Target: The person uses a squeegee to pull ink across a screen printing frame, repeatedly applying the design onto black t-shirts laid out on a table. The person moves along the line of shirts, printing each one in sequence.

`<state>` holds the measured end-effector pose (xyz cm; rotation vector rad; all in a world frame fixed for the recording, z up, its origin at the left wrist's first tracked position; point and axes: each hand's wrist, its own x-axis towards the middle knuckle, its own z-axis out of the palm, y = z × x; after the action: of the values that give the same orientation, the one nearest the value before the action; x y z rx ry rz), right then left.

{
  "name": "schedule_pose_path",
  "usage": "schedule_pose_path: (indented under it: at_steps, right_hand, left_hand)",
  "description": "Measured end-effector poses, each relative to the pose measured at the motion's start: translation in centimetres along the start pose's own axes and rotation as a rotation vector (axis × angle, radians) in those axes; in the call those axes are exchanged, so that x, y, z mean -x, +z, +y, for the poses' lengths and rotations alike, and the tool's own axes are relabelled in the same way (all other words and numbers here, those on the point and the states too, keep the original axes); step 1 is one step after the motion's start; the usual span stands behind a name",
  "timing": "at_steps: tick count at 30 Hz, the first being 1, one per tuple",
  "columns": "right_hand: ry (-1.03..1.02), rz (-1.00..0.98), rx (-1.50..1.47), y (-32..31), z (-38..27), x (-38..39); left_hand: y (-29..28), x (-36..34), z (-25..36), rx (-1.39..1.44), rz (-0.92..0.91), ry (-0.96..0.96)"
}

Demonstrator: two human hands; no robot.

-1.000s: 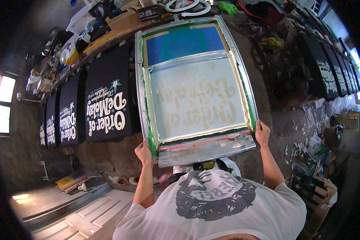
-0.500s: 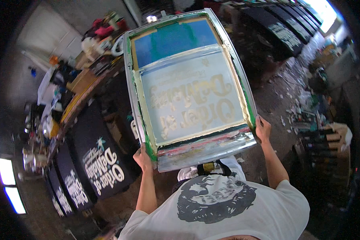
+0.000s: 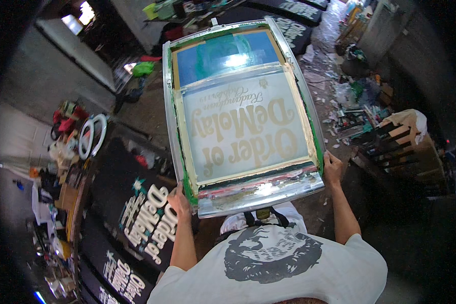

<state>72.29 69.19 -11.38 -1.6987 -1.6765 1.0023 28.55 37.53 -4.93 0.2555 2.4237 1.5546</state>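
Gripping a metal-framed printing screen [image 3: 245, 124] by opposite side rails near its close end, with left hand [image 3: 179, 201] and right hand [image 3: 332, 168] each clamped on; held out beyond the white shirt [image 3: 268, 256], with long axis running away and slightly left, spanned evenly between both hands

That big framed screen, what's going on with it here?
A person in a white shirt holds the framed screen in front of them, left hand on its left side and right hand on its right, both near the closer end. Tan lettering shows across it. Black printed cloths lie to the left.
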Motion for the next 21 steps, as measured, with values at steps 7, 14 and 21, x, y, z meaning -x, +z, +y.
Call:
schedule_pose_path:
  at_steps: [7, 14, 21]
  right_hand:
    - [0.053, 0.087, 0.017, -8.5, 5.0, -12.2]
    - [0.057, 0.107, -0.03, -9.5, 8.5, -19.3]
    - [0.028, 0.078, 0.046, -7.5, 7.8, -27.6]
  left_hand:
    - [18.0, -0.3, 3.1, 0.118, -0.125, -0.144]
    - [27.6, -0.9, 6.8, 0.151, -0.144, 0.014]
    - [33.4, -3.9, 7.1, 0.121, -0.12, -0.084]
